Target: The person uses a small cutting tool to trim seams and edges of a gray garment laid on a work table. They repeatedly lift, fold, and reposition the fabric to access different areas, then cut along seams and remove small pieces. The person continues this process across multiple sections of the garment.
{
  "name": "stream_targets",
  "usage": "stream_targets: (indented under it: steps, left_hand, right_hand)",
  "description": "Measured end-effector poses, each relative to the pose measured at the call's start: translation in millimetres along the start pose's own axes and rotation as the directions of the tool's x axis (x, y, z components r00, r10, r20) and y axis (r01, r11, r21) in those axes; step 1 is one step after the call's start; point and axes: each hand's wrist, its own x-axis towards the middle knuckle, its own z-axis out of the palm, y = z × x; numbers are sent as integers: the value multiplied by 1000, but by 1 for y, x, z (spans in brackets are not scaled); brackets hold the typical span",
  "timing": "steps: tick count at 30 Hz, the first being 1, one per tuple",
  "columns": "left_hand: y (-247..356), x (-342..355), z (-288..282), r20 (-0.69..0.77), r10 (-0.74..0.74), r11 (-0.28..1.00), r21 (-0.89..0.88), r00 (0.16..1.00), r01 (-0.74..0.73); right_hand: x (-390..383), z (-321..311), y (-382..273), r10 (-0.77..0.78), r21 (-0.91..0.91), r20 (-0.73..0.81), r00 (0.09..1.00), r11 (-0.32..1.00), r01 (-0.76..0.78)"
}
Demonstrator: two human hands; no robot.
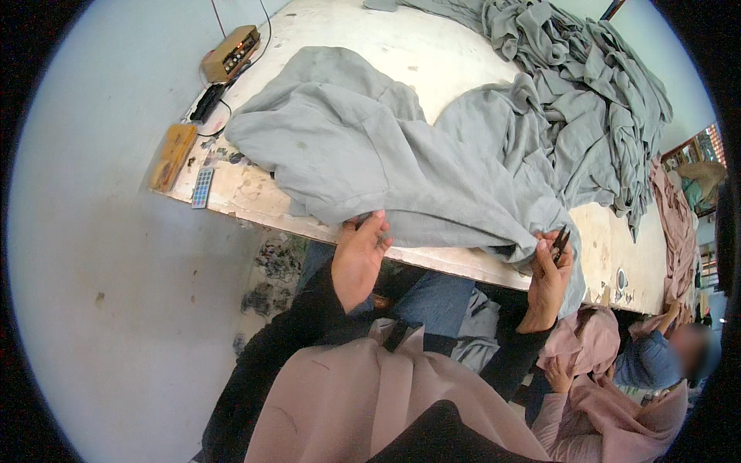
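Observation:
A grey garment (324, 147) lies spread in loose folds over the pale worktable, reaching its front edge. My left hand (361, 255) pinches its lower edge near the middle of that edge, thumb over the cloth and the other fingers curled. Farther right, my right hand (548, 274) is closed on small dark thread snips (560, 243) with the blades pointing up, and it also touches the garment's gathered right end. Some of the cloth there hangs over the table edge behind my wrist.
The worktable (424, 38) holds piled grey cloth (594, 100), pink cloth (668, 231), an electronic box (228, 54), a wooden block (174, 154) and a remote (201, 189). A wall (116, 270) stands left. Two co-workers (587, 420) sit at right, handling pink cloth.

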Motion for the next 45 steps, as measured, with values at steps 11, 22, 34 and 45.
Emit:
stream_targets:
  steps: [11, 22, 34, 45]
  left_hand:
    - [5, -8, 6, 42, 384, 901, 200, 922, -385]
    - [6, -24, -12, 347, 523, 722, 305, 778, -622]
    - [27, -36, 0, 307, 303, 800, 433, 902, -416]
    - [27, -46, 6, 291, 274, 895, 271, 917, -353]
  right_hand:
    - [-26, 61, -13, -378, -584, 307, 873, 650, 487]
    - [-40, 194, 15, -507, -167, 698, 505, 571, 804]
    - [-56, 140, -7, -216, -201, 758, 615, 819, 537]
    - [-41, 159, -4, -554, -350, 622, 553, 436, 830]
